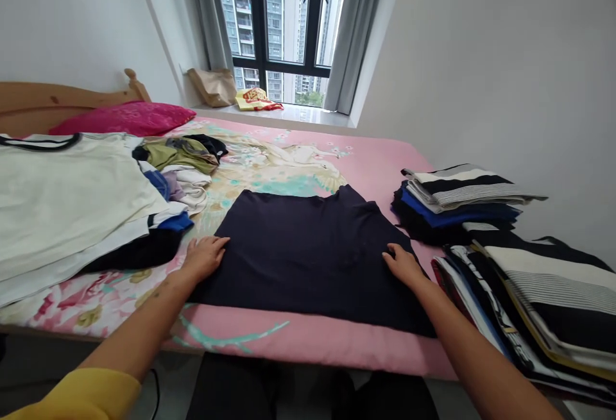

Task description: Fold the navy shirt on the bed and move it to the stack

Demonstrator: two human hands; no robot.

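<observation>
The dark garment (308, 253) lies spread on the bed (327, 349), close to the near edge and in front of the person. The step in hand looks like laying it flat and smoothing it; shallow creases show toward its right side. Its cloth is so dark that the neckline and the number of layers are hard to make out. The next move would seem to call for picking up one edge cleanly, with both layers caught together.

The left hand (206, 258) rests palm down over the garment's left edge, fingers loosely bent and pointing inward. The right hand (404, 265) lies on its right part, fingers slightly spread, wrist low. Both look relaxed, pressing lightly and grasping nothing. The forearms come in from either side of the garment's near edge.

Left of the garment lie a white shirt (81, 195) and, farther back, a loose heap (187, 154). Right of it stand a far stack (462, 183) and a near stack (553, 292) of folded clothes. Well beyond it is the window (289, 16).
</observation>
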